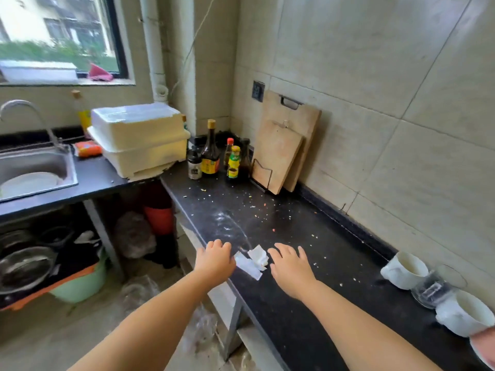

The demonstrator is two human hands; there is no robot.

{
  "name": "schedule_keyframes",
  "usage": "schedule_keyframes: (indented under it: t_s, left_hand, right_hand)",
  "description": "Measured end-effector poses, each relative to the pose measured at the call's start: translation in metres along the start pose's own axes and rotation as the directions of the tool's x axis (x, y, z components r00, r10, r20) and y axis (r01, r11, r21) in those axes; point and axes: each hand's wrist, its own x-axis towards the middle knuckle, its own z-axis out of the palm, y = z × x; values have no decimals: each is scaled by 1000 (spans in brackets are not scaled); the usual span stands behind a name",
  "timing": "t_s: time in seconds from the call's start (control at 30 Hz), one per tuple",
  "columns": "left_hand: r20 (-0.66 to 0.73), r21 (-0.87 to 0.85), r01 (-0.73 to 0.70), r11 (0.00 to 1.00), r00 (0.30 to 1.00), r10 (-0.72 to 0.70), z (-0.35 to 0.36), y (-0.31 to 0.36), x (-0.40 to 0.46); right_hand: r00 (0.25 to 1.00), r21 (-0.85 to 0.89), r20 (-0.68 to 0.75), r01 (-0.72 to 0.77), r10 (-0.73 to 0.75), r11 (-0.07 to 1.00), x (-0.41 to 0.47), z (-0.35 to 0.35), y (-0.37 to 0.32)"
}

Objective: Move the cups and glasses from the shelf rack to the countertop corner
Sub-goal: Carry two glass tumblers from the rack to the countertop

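Note:
Two white cups (405, 270) (464, 313) and a clear glass (431, 289) between them stand in a row on the black countertop (294, 226) along the right wall. A pink-rimmed cup (484, 349) shows partly at the frame's lower right edge. My left hand (215, 259) hovers over the counter's front edge with fingers loosely curled and nothing in it. My right hand (290, 269) lies flat over the counter, fingers spread. A crumpled white paper (254, 261) sits between the hands. No shelf rack is in view.
Sauce bottles (211, 153) and two leaning cutting boards (281, 153) fill the far corner. A white lidded dish box (139, 137) sits left of them, beside the sink (34, 170). Crumbs and flour dust the counter. Pots and a green basin (83, 285) lie under the sink.

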Motion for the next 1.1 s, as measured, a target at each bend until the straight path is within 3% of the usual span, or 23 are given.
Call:
schedule_keyframes:
  t_s: [0.3,0.57,0.83,1.1]
  left_hand:
    - [-58,-32,382,924,922,-383,-21,-207,-134]
    - [-62,-36,669,743,740,-670,-45,-415,-287]
    - [-45,-143,780,609,609,-792,-55,-522,-368]
    - [-77,-215,840,499,495,-866,-86,-627,-383]
  right_hand:
    - [943,-14,-12,334,-334,943,28,-16,-219]
    - [814,-13,-26,581,-581,814,13,-17,-465]
    - [673,-42,41,740,-739,671,10,-19,-629]
    - [548,-44,53,837,-835,546,57,-47,-762]
